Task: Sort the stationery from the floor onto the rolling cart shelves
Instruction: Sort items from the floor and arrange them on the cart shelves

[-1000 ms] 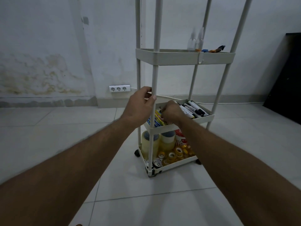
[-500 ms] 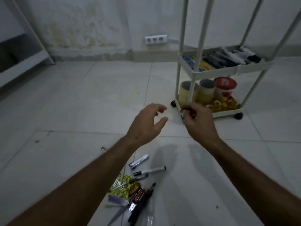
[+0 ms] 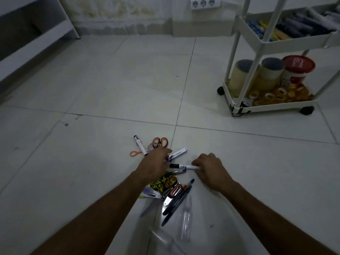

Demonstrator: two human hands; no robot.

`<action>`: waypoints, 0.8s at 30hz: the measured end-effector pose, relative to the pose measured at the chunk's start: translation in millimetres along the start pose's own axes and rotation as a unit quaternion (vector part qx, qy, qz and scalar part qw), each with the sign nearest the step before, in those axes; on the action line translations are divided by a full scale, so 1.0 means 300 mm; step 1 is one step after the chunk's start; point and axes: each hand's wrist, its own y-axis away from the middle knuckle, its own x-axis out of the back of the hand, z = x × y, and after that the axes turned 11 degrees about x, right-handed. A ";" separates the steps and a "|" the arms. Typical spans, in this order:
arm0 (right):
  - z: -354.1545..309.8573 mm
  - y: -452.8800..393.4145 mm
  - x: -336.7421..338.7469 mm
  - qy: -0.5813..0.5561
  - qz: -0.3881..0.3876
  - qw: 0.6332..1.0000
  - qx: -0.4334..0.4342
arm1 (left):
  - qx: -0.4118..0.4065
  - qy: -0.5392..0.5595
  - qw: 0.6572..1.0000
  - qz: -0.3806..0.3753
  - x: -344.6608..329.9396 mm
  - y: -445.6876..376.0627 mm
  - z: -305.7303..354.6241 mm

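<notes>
The white marker point(image 3: 181, 166) lies on the tiled floor point(image 3: 110, 89), long axis left to right, black cap pointing left. The right hand point(image 3: 208, 167) reaches down palm-down, its fingers point(image 3: 195, 164) curled and pinching the marker's right end. The left hand point(image 3: 156, 163) hovers palm-down over the stationery pile point(image 3: 165, 184), fingers loosely spread, grasping nothing. The rolling cart point(image 3: 261, 43) stands far right.

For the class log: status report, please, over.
Right hand pinching marker. Left hand reaching into floor pile, grip unclear. Cart off right, path open.
</notes>
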 end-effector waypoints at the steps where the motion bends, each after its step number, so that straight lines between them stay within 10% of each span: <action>1: 0.001 0.007 -0.006 0.009 0.001 1.000 0.004 | -0.002 -0.019 1.000 -0.005 -0.018 -0.009 0.000; 14: 0.037 0.055 0.076 -0.264 0.124 0.951 -0.104 | 0.006 0.101 0.995 0.013 -0.061 -0.050 0.047; 24: -0.005 0.037 0.237 -0.309 0.210 0.927 -0.025 | 0.068 0.493 0.867 -0.031 0.097 -0.032 0.288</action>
